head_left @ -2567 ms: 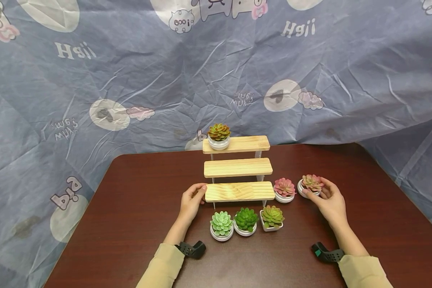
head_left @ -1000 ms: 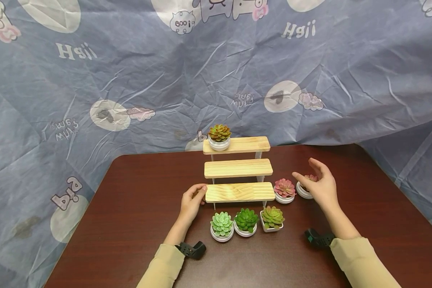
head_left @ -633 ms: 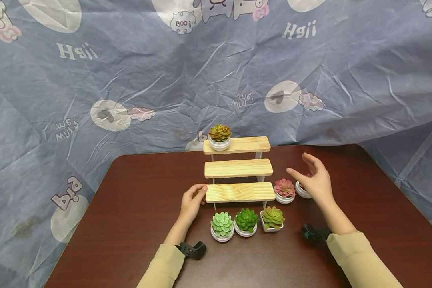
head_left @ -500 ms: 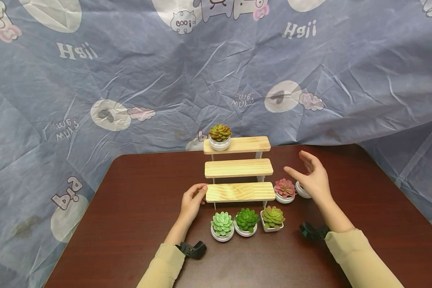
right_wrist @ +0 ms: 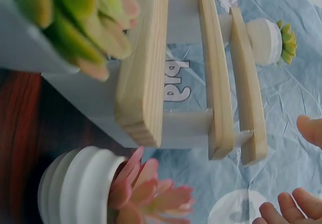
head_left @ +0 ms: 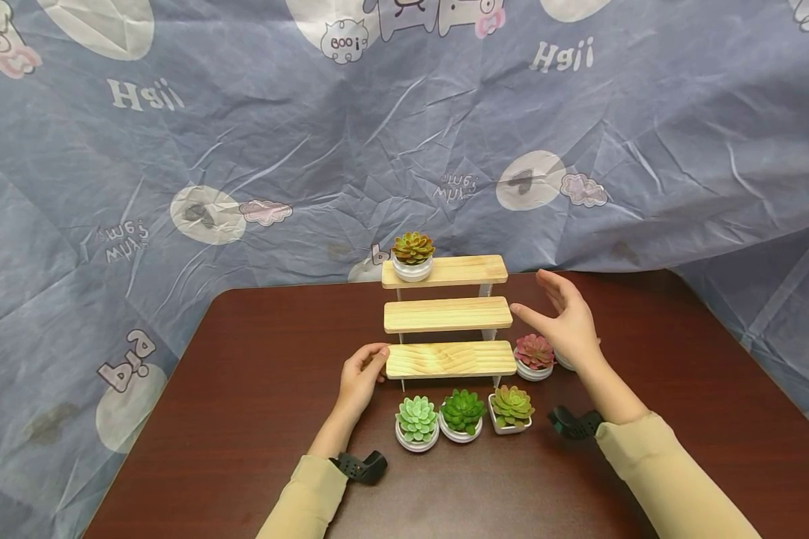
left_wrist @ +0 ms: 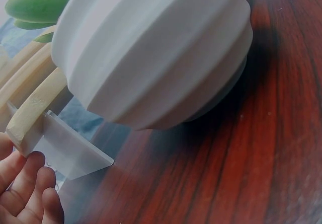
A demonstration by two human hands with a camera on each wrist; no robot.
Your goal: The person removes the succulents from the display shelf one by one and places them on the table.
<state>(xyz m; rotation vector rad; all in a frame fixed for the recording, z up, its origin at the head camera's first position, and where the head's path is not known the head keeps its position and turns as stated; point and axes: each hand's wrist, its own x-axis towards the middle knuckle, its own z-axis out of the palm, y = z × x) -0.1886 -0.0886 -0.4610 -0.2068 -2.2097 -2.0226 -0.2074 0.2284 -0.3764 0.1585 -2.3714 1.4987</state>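
Observation:
In the head view, a three-tier wooden display stand point(head_left: 450, 361) with clear supports is at the middle. My left hand point(head_left: 362, 378) grips the left end of its lowest board, also seen as a board end point(left_wrist: 36, 108) by the fingers in the left wrist view. My right hand point(head_left: 569, 322) hovers right of the stand, thumb and fingers spread, holding nothing. Below it is a pink potted succulent point(head_left: 535, 353); a second white pot point(head_left: 565, 358) behind is mostly hidden by the hand. A brownish-green succulent in a white pot point(head_left: 413, 258) stands on the top board's left end.
In front of the stand are a pale green succulent point(head_left: 416, 419), a dark green one point(head_left: 462, 411) and a yellow-green one in a square pot point(head_left: 511, 408). All rest on a dark red-brown table point(head_left: 270, 337). A blue-grey printed cloth point(head_left: 256, 135) hangs behind.
My right hand has let go of the rightmost pink potted succulent, risen and moved left toward the stand with fingers spread. The left hand stays on the lowest board.

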